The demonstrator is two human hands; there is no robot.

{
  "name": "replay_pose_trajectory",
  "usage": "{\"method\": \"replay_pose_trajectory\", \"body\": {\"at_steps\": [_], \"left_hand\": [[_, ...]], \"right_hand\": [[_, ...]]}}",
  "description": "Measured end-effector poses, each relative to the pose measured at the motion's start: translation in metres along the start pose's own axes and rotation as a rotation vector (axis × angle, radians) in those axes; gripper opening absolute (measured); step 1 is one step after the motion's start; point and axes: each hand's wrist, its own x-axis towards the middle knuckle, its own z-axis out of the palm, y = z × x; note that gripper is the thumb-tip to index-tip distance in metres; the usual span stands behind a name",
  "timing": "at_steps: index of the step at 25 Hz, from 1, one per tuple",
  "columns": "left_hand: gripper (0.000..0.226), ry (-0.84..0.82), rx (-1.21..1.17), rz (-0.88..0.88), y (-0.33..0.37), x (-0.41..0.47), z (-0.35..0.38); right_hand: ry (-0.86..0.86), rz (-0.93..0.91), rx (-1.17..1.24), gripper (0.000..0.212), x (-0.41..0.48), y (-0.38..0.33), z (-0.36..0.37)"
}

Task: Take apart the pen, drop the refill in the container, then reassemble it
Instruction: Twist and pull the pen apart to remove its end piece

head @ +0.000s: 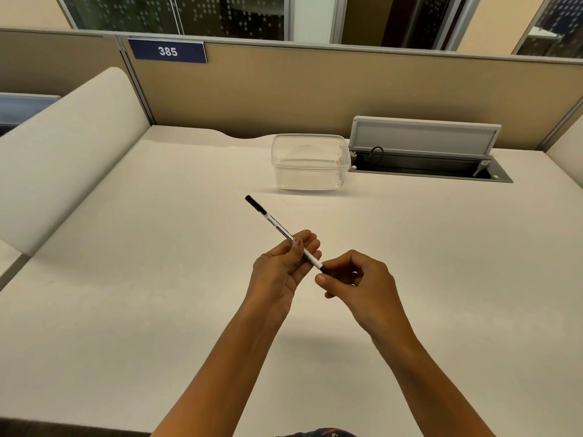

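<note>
A white pen (273,223) with a black cap at its far end and black print on the barrel is held slanted above the desk. My left hand (284,266) grips the middle of the barrel. My right hand (356,279) pinches the pen's near black end between thumb and forefinger. A clear plastic container (310,162) stands on the desk beyond the hands, without a lid, and looks empty.
The cream desk (157,279) is bounded by a tan partition (284,89) at the back and a padded divider (63,152) on the left. An open cable hatch (426,152) sits right of the container.
</note>
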Motion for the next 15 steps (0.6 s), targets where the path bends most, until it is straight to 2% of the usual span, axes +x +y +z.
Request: {"method": "replay_pose_trajectory", "body": {"at_steps": [3, 8, 13, 15], "left_hand": [[0.017, 0.011, -0.011, 0.002, 0.0011, 0.0006, -0.0004], [0.017, 0.011, -0.016, -0.015, 0.0031, 0.0000, 0.0027], [0.017, 0.027, -0.055, -0.040, 0.0014, -0.0007, 0.0059], [0.017, 0.031, -0.051, -0.033, 0.0027, 0.0001, 0.0074]], "right_hand": [[-0.067, 0.032, 0.004, 0.018, -0.0002, -0.0005, -0.0001], [0.031, -0.013, -0.037, 0.003, -0.0034, -0.0007, 0.0045], [0.147, -0.132, -0.153, 0.015, -0.0057, -0.0032, 0.0069], [0.131, -0.167, -0.189, 0.019, -0.0057, -0.0044, 0.0064]]}}
